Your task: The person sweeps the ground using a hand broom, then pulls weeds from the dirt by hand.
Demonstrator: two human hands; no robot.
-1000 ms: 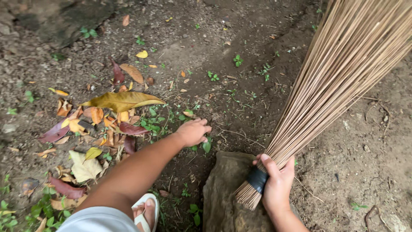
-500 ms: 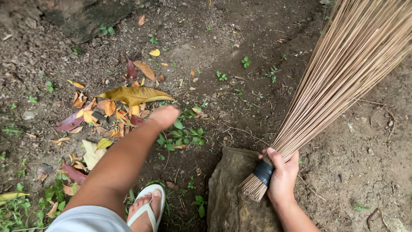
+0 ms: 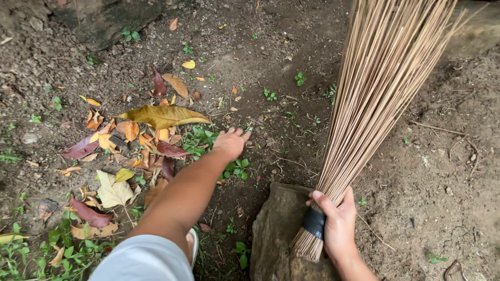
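Stick broom held upright while the other hand reaches to the weeds.

The right hand (image 3: pixel 339 227) has its grip wrapped around the stick broom (image 3: pixel 375 99) just above its black binding (image 3: pixel 314 223), over a flat stone (image 3: pixel 276 234). The left hand (image 3: pixel 230 141) stretches out, fingers loosely spread, low over small green weeds (image 3: pixel 200 138) beside a pile of fallen leaves (image 3: pixel 156 117) on bare soil.

No packages, labels, signs or screens are in view.
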